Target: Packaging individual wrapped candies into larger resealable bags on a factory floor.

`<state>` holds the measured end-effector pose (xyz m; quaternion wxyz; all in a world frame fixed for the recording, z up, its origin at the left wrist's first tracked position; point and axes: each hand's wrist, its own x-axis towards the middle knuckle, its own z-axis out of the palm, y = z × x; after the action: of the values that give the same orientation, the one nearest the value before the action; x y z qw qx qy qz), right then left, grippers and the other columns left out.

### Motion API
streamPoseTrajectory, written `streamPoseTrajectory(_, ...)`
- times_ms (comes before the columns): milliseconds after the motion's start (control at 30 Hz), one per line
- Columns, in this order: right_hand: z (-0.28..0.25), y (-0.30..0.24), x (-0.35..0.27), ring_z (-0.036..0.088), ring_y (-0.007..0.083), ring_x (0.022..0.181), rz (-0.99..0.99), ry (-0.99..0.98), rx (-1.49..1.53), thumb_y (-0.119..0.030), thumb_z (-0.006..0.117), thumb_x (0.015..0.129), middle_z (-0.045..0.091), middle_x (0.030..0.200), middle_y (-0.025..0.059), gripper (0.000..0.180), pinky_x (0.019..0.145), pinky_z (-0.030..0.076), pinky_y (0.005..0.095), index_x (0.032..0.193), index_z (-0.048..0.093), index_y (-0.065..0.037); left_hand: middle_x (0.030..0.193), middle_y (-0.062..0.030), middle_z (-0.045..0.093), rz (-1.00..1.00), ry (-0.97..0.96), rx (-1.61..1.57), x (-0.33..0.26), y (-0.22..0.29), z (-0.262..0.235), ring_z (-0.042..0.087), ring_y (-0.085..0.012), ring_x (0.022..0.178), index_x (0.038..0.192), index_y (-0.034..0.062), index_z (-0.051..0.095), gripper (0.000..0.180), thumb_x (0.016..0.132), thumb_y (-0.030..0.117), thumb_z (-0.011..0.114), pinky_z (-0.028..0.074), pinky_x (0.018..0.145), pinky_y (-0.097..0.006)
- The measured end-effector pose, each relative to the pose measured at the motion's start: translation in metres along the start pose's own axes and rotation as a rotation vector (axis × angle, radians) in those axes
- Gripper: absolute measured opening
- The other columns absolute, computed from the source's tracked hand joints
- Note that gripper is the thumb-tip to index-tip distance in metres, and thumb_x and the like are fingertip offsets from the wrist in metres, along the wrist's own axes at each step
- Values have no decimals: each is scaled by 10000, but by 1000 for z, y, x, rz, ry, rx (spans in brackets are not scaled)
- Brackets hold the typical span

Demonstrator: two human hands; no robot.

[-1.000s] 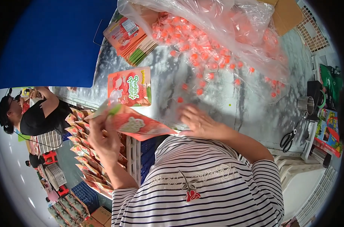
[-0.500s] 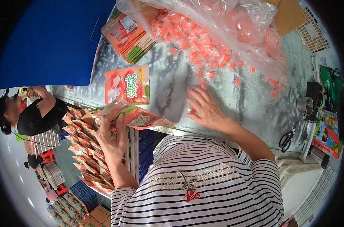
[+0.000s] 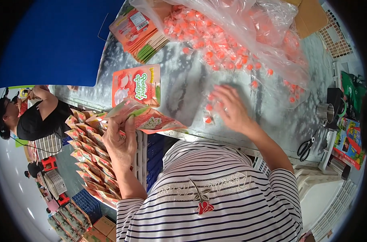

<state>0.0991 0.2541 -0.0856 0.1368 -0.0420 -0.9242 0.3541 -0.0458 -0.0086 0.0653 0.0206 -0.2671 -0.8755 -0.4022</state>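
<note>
My left hand [image 3: 121,139] is closed on the upper edge of a red candy pouch [image 3: 153,121], tilted over the table's front edge. Several small wrapped orange-red candies [image 3: 208,119] lie loose near that edge. Over the tabletop beside them is my right hand [image 3: 233,109], palm down, its fingers stretched out and slightly blurred. Its fingertips are close to the candies; whether they touch any I cannot tell. Another flat pouch [image 3: 129,86] lies just beyond the held one. Farther back, a big heap of the same candies [image 3: 215,36] spills from a clear plastic bag [image 3: 260,44].
A stack of flat pouches [image 3: 145,38] lies at the back left, near a blue panel [image 3: 50,44]. Rows of filled pouches [image 3: 92,157] stand in a crate at my left. Black-handled scissors [image 3: 306,149] and a metal cup [image 3: 325,112] are at the right. A person [image 3: 42,115] works at far left.
My right hand has moved slightly right, and several loose candies now show near the front edge, apart from the heap. My left hand still holds the pouch in nearly the same place.
</note>
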Motion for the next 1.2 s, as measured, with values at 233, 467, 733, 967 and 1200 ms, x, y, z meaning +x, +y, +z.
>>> streamPoseTrajectory(233, -15, 0, -4, 241, 358, 1375, 96, -1, -140, -439, 727, 713, 322, 1464, 160, 819, 1123, 202, 505, 1373, 422, -62, 719, -36, 588, 20, -12, -14, 2, -1, 3, 491, -66, 635, 922, -5, 597, 55, 879, 17, 624, 437, 607, -215)
streamPoseTrajectory(467, 23, -20, 5, 283, 362, 1320, -92, -77, -255, -434, 711, 728, 373, 1385, 169, 634, 1094, 202, 551, 1245, 532, -113, 723, -55, 610, 32, -36, -14, -1, 7, 3, 515, -66, 583, 886, -15, 583, 64, 863, 3, 640, 438, 552, -215)
streamPoseTrajectory(733, 25, 11, -12, 568, 248, 917, -227, 148, -289, -182, 722, 724, 560, 1101, 113, 287, 678, 512, 336, 980, 630, -87, 804, -114, 669, 239, -217, -22, 10, 34, 14, 625, -222, 572, 916, 19, 633, 136, 792, -13, 676, 500, 542, -302)
streamPoseTrajectory(967, -70, -54, 51, 424, 17, 529, 589, 318, 1240, -143, 590, 921, 651, 887, 99, 188, 425, 315, 171, 1092, 602, -67, 794, -143, 621, 461, -411, -32, 16, 53, 46, 629, -321, 689, 888, 11, 575, 134, 795, 40, 668, 513, 618, -397)
streamPoseTrajectory(1200, -79, -100, 90, 498, 47, 629, 149, 163, 1167, -137, 580, 927, 657, 885, 91, 169, 544, 425, 200, 1068, 577, -44, 772, -149, 601, 670, -424, -53, 19, 64, 72, 614, -321, 692, 916, -4, 590, 169, 782, 27, 688, 496, 607, -396)
